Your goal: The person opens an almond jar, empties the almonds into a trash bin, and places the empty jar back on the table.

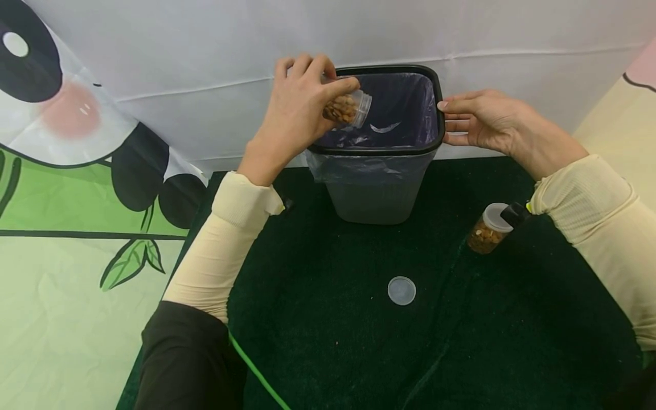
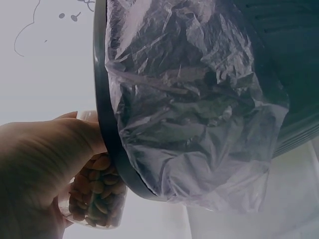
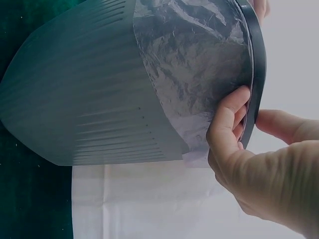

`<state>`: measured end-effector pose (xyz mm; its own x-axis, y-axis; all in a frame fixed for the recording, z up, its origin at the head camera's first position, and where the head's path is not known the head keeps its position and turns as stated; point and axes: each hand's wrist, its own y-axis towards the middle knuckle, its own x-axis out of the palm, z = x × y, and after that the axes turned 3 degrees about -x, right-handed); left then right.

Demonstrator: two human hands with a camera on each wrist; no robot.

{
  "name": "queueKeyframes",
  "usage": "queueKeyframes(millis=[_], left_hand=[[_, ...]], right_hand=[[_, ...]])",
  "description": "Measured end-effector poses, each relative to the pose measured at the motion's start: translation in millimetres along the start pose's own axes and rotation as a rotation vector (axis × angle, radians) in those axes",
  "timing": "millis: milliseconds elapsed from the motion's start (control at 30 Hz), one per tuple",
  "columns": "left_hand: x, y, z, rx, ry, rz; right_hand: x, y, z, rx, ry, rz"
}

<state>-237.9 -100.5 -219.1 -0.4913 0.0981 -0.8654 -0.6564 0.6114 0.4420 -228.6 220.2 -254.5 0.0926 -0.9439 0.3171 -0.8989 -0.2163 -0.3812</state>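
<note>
Tilted on its side with its uncapped mouth toward the right, a clear plastic jar of almonds (image 1: 344, 109) is held by my left hand (image 1: 302, 102) over the left part of the trash bin (image 1: 376, 196). In the left wrist view the almonds (image 2: 97, 194) lie inside the jar, whose mouth is hidden behind the bin's rim. The bin has a black rim and a thin plastic liner (image 3: 194, 64) folded over it. My right hand (image 1: 487, 119) grips the right side of the rim, its thumb on top and fingers outside against the liner.
A round translucent lid (image 1: 402, 291) lies on the dark green cloth (image 1: 328, 319) in front of the bin. To the right stands a second jar (image 1: 485, 238) with a white lid and brown contents, near my right sleeve. A white backdrop (image 1: 205, 51) hangs behind the bin.
</note>
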Motion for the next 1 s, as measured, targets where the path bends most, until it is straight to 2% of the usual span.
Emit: queueKeyframes(millis=[1000], left_hand=[[-1.5, 0.1, 0.8, 0.023, 0.037, 0.017]], right_hand=[[-0.3, 2.0, -0.3, 0.011, -0.004, 0.000]])
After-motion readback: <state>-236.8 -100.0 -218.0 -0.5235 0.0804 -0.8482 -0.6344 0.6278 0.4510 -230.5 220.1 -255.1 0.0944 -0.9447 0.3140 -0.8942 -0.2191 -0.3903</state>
